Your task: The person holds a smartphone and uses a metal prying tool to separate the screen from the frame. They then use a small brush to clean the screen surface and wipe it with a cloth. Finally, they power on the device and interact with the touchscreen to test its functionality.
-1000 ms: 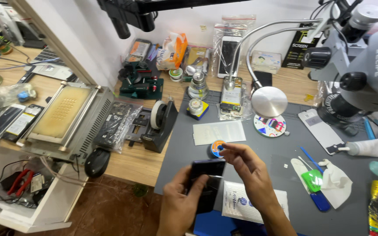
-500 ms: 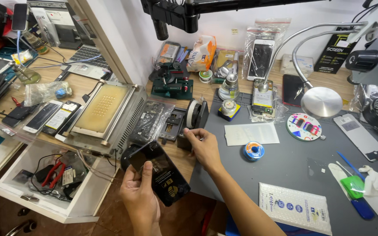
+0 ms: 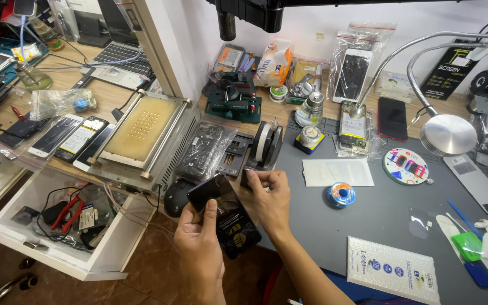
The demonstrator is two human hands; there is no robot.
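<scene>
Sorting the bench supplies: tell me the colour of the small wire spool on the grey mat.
Blue spool, with pale wire wound inside; head view.

A solder spool (image 3: 341, 195) lies beside a round lamp head (image 3: 448, 134).

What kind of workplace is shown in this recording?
Most likely a phone repair bench. The left hand holds a dark phone, more phones lie beside a flat heating plate machine, and a grey work mat carries a solder spool.
</scene>
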